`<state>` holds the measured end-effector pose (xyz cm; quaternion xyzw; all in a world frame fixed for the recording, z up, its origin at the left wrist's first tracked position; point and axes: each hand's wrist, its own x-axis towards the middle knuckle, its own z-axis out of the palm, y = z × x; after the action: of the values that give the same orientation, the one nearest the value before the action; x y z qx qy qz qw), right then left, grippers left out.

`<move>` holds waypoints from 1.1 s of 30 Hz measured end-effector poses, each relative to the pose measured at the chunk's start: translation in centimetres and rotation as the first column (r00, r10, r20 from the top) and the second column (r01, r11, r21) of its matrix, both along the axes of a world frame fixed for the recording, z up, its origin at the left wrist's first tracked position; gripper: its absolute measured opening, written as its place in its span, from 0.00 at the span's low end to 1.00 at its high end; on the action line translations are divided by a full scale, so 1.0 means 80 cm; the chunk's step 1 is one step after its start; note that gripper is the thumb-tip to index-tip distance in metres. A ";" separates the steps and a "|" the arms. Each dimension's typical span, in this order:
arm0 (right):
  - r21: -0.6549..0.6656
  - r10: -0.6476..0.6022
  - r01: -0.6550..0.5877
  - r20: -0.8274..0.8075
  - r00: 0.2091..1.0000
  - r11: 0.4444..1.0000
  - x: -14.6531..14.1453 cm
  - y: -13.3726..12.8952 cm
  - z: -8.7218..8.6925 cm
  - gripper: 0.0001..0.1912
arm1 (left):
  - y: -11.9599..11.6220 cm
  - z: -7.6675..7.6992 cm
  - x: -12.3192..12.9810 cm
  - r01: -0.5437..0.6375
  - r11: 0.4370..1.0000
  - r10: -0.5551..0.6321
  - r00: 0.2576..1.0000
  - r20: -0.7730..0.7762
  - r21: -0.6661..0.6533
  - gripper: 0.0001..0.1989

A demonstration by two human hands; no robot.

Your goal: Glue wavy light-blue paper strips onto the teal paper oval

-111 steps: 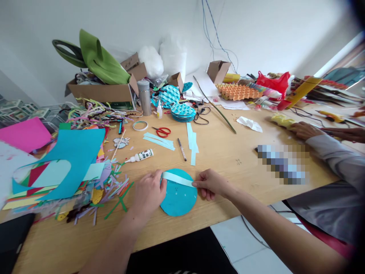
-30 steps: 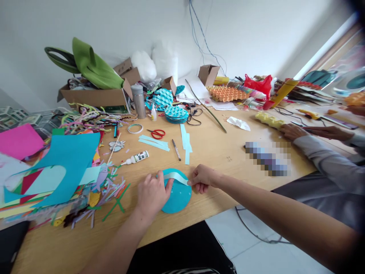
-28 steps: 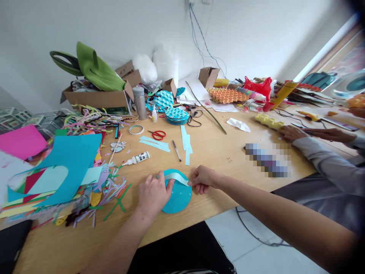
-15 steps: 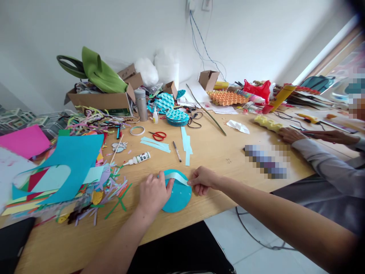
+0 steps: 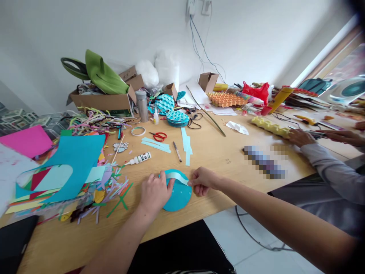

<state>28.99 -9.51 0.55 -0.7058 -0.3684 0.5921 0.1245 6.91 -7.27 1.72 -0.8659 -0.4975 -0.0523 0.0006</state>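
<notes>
A round blue paper disc (image 5: 177,199) lies flat near the table's front edge. Across its upper part arches a pale blue paper strip (image 5: 177,176). My left hand (image 5: 155,190) grips the disc's left side, fingers curled and thumb on top, over the strip's left end. Thumb and fingertips of my right hand (image 5: 203,181) pinch the strip's right end at the disc's right edge. Small pale marks dot the disc. More pale strips lie beyond it, one group (image 5: 156,144) near red-handled scissors (image 5: 158,136) and another (image 5: 186,146) beside a pen (image 5: 177,151).
A white glue bottle (image 5: 138,158) lies left of the pen. Coloured paper (image 5: 82,152) and scraps cover the left side. Stacked blue patterned discs (image 5: 177,118) sit at the back. On the right, a co-worker's hands (image 5: 302,137) are at a yellow egg-carton strip (image 5: 269,127).
Both my hands stay nearly still on the disc and strip. The view has shifted slightly. At the right, the co-worker's hands have moved a little to the right.
</notes>
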 end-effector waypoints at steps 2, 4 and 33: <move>0.001 0.006 -0.006 0.008 1.000 1.000 -0.002 0.001 -0.002 0.21 | 0.000 0.000 0.000 -0.008 1.000 0.008 1.000 0.002 -0.006 0.20; 0.006 0.016 -0.016 0.009 1.000 1.000 -0.002 0.001 -0.002 0.21 | 0.000 0.000 0.001 -0.012 1.000 0.012 1.000 0.013 -0.020 0.20; 0.818 -0.433 0.034 0.267 0.861 0.574 -0.026 -0.090 -0.037 0.20 | 0.048 -0.003 -0.067 0.212 0.922 -0.068 0.912 0.405 -0.324 0.21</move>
<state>26.87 -16.68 -2.38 -0.7343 -0.5094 0.1693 0.4156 1.58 -3.44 1.48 -0.8576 -0.4244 -0.1293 -0.2601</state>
